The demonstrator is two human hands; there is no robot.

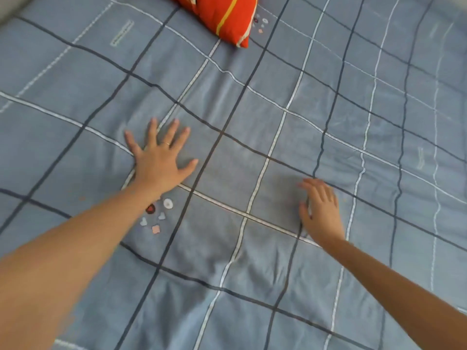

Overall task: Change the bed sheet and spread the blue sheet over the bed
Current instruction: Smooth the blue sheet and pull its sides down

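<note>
While the blue sheet [88, 72] is lying spread across the bed and filling almost the whole head view, both bare hands are reaching out over it, well apart from each other and gripping nothing. The left hand [159, 160], toward 9 o'clock from the centre, is pressing flat on the fabric with its palm down and its fingers straight and fanned, pointing toward 12 o'clock; a thin ring [165, 143] is showing on one finger. The right hand [321, 210], toward 4 o'clock from the centre, is also turned palm down with its fingers loosely bent and close together; it is blurred, so I cannot tell whether it is pressing the cloth or only brushing it. Dark and white lines are crossing the sheet in a large check, and soft wrinkles are gathering between the two hands and toward 6 o'clock. A cluster of small printed motifs [158, 217] is sitting just beside the left wrist, at its 6 o'clock side. An orange-red pillow [222, 13] with a yellow stripe is resting on the sheet at 12 o'clock, cut off by the top edge, with a second motif cluster [260, 24] just beside it at its 3 o'clock side.
</note>
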